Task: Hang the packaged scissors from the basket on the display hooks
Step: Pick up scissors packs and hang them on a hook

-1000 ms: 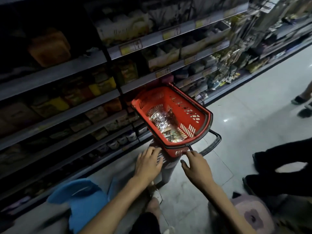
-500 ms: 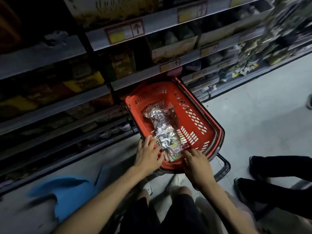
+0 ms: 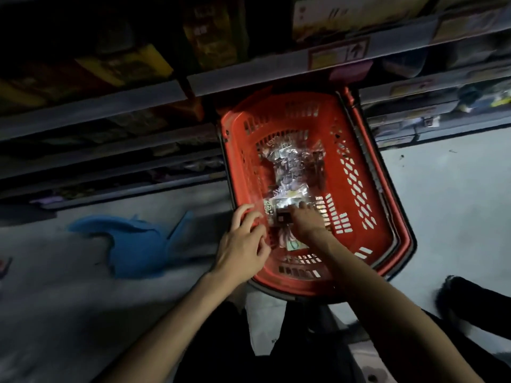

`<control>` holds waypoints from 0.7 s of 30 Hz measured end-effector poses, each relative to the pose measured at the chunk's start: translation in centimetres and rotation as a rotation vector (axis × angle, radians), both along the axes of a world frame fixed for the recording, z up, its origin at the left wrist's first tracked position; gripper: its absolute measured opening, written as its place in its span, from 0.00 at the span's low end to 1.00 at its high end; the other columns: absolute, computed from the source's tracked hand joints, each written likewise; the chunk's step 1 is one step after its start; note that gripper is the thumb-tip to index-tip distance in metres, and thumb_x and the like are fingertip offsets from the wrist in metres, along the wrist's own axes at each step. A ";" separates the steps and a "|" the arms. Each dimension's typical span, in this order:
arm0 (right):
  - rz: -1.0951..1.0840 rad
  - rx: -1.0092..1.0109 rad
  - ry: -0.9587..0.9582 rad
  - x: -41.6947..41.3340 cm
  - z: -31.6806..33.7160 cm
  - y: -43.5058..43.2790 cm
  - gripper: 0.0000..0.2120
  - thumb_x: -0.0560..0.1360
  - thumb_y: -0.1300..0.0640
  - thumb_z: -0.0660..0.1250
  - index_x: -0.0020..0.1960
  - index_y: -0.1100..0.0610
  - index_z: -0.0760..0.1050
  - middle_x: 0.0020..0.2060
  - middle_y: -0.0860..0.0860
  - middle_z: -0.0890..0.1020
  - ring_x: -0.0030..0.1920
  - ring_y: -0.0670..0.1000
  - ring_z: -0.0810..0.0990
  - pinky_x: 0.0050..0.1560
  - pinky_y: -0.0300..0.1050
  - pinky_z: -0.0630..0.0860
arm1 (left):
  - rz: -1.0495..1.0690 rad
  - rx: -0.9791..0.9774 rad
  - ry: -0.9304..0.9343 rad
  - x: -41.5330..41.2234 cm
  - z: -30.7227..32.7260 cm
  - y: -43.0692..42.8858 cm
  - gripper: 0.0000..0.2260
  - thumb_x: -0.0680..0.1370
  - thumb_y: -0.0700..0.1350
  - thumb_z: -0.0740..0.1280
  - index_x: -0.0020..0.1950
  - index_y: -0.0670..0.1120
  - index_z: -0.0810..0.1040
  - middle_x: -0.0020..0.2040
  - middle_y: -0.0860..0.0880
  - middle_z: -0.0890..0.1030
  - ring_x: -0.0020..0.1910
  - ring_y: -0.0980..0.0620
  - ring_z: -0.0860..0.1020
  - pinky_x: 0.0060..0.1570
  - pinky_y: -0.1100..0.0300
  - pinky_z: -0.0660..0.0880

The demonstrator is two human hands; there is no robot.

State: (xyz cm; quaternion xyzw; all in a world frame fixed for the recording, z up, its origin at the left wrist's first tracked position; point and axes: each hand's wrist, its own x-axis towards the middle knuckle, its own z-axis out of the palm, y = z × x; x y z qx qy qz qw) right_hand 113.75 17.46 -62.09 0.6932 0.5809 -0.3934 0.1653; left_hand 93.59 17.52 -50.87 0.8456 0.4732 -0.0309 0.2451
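I am looking straight down into a red basket that stands on the pale floor, with its far end pushed up against the bottom of a dim run of shelves. The packaged scissors lie in a loose heap along the middle of the basket floor, running from the far end to the near end. They are flat, clear packets that catch the light and glare silver-white, with bits of pale printed card showing through. The picture is dark and smeared, so I cannot make out the blades or handles inside them.

The right hand is down inside the basket at the near end of the heap. It is knuckles up, and its fingers are bent and closed onto the nearest packet, which shows a small dark square on its card.

The left hand sits over the basket's near-left rim. Its fingers are curled, with the tips just beside the same packet. I cannot tell whether they grip the rim, pinch the packet or only rest there. Both forearms come in from the near edge of the view.

A crumpled blue thing lies on the floor to the left of the basket. A price label is fixed to the shelf edge above the basket's far end. At the near right a dark shoe stands on the floor.
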 end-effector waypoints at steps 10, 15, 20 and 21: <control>0.205 0.099 -0.077 0.8 -5.2 1.3 0.36 0.72 0.56 0.75 0.75 0.54 0.61 0.72 0.59 0.67 0.72 0.62 0.67 0.66 0.60 0.74 | 0.033 0.019 -0.010 0.4 0.7 0.0 0.04 0.76 0.46 0.67 0.44 0.46 0.79 0.67 0.50 0.77 0.79 0.47 0.63 0.46 0.56 0.81; 0.237 0.100 -0.184 1.5 -5.0 1.4 0.42 0.70 0.50 0.77 0.76 0.55 0.58 0.68 0.59 0.71 0.67 0.62 0.71 0.65 0.57 0.73 | 0.033 0.013 0.018 0.4 0.6 -0.1 0.07 0.76 0.47 0.66 0.47 0.46 0.82 0.68 0.49 0.76 0.79 0.46 0.62 0.59 0.50 0.79; 0.089 0.036 -0.074 3.1 -4.1 1.2 0.34 0.74 0.42 0.74 0.72 0.56 0.65 0.61 0.57 0.80 0.60 0.59 0.80 0.50 0.49 0.73 | -0.008 0.072 0.069 0.4 0.5 -0.2 0.10 0.76 0.47 0.65 0.49 0.45 0.84 0.67 0.47 0.78 0.77 0.43 0.65 0.73 0.37 0.66; 0.033 0.037 -0.057 3.5 -3.5 1.1 0.33 0.75 0.41 0.73 0.71 0.57 0.66 0.58 0.57 0.81 0.57 0.59 0.81 0.47 0.48 0.73 | -0.022 0.095 0.077 0.5 0.5 -0.3 0.11 0.76 0.47 0.65 0.50 0.45 0.85 0.67 0.46 0.79 0.76 0.43 0.67 0.75 0.35 0.63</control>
